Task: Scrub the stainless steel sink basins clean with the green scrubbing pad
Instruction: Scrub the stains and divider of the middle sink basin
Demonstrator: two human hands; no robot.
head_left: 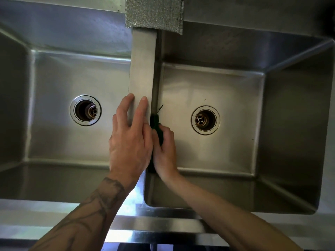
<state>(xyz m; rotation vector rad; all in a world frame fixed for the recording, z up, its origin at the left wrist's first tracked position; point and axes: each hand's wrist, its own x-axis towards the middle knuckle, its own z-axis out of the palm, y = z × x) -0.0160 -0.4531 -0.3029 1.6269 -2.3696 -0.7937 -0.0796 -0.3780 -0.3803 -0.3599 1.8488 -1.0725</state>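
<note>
A double stainless steel sink fills the view, with a left basin (59,91) and a right basin (235,98) split by a flat steel divider (143,66). My left hand (130,140) lies flat on the near part of the divider, fingers spread and holding nothing. My right hand (165,153) is inside the right basin, pressed against the divider's wall and shut on the dark green scrubbing pad (157,127). Only the pad's upper edge shows between the two hands.
Each basin has a round drain: the left drain (85,110) and the right drain (205,119). A silver textured pad (154,13) lies on the back ledge above the divider. The sink's front rim (163,227) runs under my forearms.
</note>
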